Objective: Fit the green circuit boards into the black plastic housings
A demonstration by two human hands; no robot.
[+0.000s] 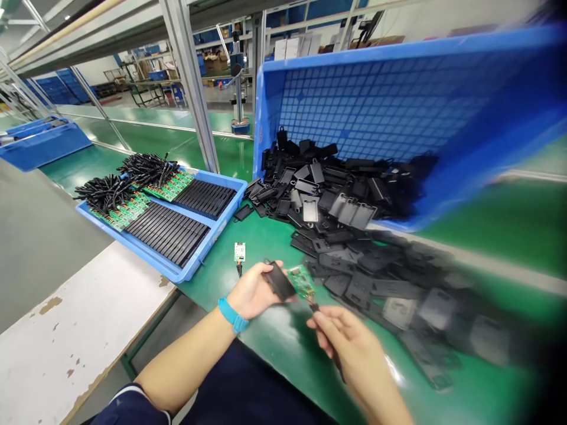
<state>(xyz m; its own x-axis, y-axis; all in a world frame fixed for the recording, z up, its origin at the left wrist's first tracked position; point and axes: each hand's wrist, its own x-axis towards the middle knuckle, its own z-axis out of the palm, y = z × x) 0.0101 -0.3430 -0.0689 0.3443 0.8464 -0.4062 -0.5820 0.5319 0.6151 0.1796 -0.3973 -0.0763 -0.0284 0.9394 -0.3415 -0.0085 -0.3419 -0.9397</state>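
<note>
Head-high, facing down over hands (301,307)

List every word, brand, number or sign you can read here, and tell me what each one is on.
No text can be read for certain.
Loose circuit board: marks too small to read.
Green board at the right hand: too blurred to read.
Black case in the left hand: no legible text.

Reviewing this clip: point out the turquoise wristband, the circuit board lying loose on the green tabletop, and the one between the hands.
turquoise wristband (229,313): head view, middle of the strap
loose circuit board (240,251): head view, middle of its face
green circuit board (302,281): head view, middle of its face
</note>
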